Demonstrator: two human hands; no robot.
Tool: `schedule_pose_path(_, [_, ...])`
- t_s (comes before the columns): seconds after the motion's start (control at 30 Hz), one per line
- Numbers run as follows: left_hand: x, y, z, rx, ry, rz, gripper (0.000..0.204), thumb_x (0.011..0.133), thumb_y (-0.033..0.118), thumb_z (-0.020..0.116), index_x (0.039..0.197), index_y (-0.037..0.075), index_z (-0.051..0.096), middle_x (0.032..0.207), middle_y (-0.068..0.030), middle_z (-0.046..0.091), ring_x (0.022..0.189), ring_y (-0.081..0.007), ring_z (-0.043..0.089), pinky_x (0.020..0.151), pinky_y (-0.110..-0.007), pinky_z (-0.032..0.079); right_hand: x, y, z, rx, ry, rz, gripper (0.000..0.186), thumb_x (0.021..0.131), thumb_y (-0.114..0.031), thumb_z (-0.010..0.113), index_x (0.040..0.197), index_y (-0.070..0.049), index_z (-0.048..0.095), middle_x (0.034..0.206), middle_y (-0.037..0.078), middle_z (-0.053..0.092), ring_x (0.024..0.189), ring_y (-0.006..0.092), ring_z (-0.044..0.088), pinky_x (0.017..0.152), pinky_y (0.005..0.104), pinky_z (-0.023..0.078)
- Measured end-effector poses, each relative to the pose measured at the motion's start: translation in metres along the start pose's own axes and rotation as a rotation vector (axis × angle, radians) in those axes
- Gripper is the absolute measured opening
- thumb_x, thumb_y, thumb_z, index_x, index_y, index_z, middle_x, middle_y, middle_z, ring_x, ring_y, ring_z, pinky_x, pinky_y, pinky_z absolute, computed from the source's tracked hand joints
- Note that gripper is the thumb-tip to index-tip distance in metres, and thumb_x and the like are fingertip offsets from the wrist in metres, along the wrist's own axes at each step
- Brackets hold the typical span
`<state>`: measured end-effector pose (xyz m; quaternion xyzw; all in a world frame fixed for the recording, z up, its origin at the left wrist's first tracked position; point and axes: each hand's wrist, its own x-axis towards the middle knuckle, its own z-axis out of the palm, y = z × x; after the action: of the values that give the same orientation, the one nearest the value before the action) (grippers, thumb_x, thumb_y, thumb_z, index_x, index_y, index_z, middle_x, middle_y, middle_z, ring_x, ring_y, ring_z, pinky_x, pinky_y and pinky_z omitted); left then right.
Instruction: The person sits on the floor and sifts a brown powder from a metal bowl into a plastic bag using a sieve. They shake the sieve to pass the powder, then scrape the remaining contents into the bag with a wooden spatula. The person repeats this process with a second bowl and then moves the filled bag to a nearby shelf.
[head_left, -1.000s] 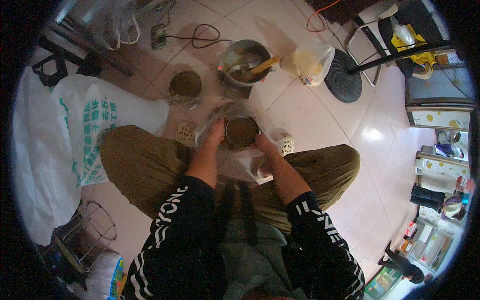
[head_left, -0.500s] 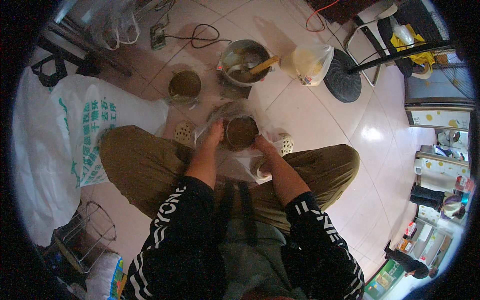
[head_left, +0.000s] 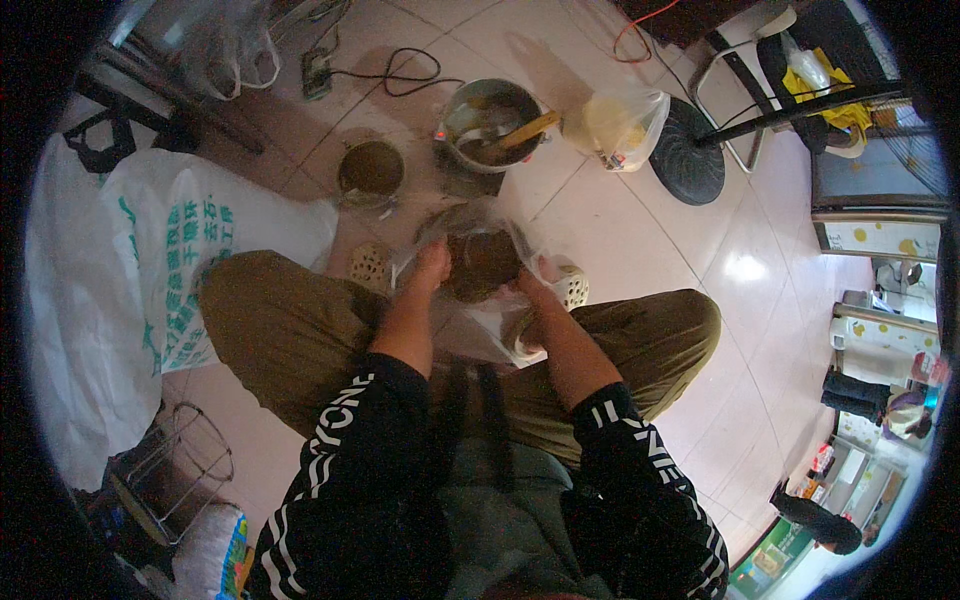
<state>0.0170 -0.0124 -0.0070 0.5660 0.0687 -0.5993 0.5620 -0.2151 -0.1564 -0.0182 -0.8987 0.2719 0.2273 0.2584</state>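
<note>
Between my knees, a round dark-brown container (head_left: 484, 258) is tilted inside or over a clear plastic bag (head_left: 490, 325). Whether the brown is its wall or its contents I cannot tell. On its left side my left hand (head_left: 433, 262) is closed at the bag's edge, with the fingertips partly hidden. My right hand (head_left: 523, 285) grips the container's lower right side, the thumb and fingers partly out of sight. Farther off to the left, a similar round container (head_left: 371, 168) with dark-brown contents stands on the floor.
A metal pot (head_left: 465, 125) with a wooden-handled tool (head_left: 528, 130) sits ahead on a dark base. Left lies a large white sack (head_left: 120, 270). A tied plastic bag (head_left: 625, 130) and a round black stand base (head_left: 687, 150) are at the right. A black cord (head_left: 410, 70) crosses the tiles.
The container between my hands has tipped, so its round rim no longer shows as a full circle. Both hands have stayed in nearly the same place.
</note>
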Motion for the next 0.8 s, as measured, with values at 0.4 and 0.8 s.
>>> schedule_pose_path(0.4, [-0.012,-0.009,0.034,0.058,-0.020,0.059,0.040,0.098,0.048,0.051,0.072,0.019,0.042,0.054,0.0038,0.034,0.042,-0.0125,0.033,0.038,-0.031,0.025,-0.016,0.017,0.012,0.023,-0.021,0.065,0.055,0.079,-0.039,0.071,0.121,-0.004,0.063,0.113,0.014,0.066,0.107,0.0303,0.061,0.096,0.0421,0.045])
schedule_pose_path(0.8, [0.000,-0.016,0.028,0.163,0.082,-0.046,0.044,0.100,0.049,0.045,0.072,0.015,0.045,0.055,0.0026,0.034,0.044,-0.0128,0.033,0.041,-0.032,0.027,-0.017,0.012,0.011,0.045,-0.036,0.057,0.054,0.080,-0.037,0.070,0.122,-0.004,0.062,0.113,0.014,0.066,0.107,0.0298,0.060,0.096,0.0416,0.044])
